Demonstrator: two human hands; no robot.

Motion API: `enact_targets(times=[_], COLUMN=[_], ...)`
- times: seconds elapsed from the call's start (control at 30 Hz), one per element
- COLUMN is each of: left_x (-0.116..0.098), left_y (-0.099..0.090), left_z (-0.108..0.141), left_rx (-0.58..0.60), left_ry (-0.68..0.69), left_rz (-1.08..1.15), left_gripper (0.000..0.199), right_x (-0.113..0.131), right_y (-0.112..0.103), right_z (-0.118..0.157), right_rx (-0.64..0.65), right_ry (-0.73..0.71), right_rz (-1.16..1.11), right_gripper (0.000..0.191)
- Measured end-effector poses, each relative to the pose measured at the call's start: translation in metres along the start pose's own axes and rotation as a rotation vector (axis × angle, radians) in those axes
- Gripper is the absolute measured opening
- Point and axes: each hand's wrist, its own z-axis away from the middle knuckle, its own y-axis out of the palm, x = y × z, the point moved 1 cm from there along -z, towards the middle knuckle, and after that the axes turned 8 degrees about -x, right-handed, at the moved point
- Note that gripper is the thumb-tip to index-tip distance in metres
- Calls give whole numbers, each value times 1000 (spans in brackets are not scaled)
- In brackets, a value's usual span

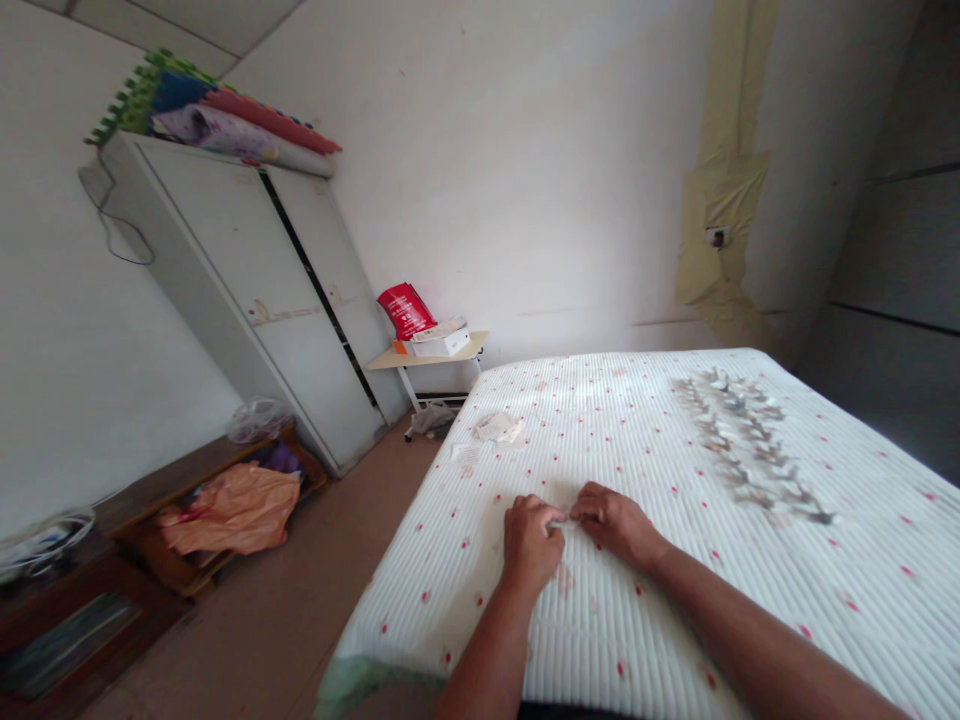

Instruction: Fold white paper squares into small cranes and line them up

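Note:
My left hand (534,540) and my right hand (616,522) are close together above a white quilted bed (622,640) with red dots. The fingers of each are pinched, and a small pale piece shows between the two sets of fingertips, too small to make out. To the right on the bed, several small folded paper-like figures (757,440) stand in slanting rows. Near the bed's left edge lies a small stack of whitish paper pieces (499,428), with a flat pale sheet (465,454) beside it.
Beyond the bed's far left corner, a small table (382,360) bears a red bag (406,310) and a white box (441,342). A grey cabinet (247,270) stands at the left. An orange plastic bag (240,510) lies on a low wooden shelf (202,465).

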Motion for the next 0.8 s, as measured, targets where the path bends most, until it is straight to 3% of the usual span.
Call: enact_targets(times=[0.53,0.67,0.8], left_x=[-1,-2,-3], left_y=[1,0,-1], left_z=[-1,-1,-2], left_rx=[-4,9,15], left_ry=[30,29,18], left_rz=[-17,-27,-26], left_gripper=[13,13,12], right_x=[1,-1,-4], right_y=[-2,1,3], right_z=[-2,-3,-3], right_rx=[71,74,85], right_ry=[-153,-239,-238], right_rz=[138,220,198], right_gripper=[22,26,28])
